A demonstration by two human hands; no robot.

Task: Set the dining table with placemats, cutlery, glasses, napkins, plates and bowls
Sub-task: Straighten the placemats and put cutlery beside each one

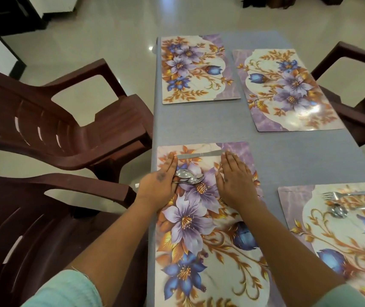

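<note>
Cutlery handling | knife flat across top of centre placemat, thin, stiff, slick steel; lift by handle | left hand grips spoons, fingertips on knife | right hand flat, fingers straight, touching knife's other end | grey counter.

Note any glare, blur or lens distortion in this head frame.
Head view: glare patches on the far right placemat and the floor; wide-angle bending curves the table edges and chairs; the fork and near corners look soft; hands and centre stay sharp.
</note>
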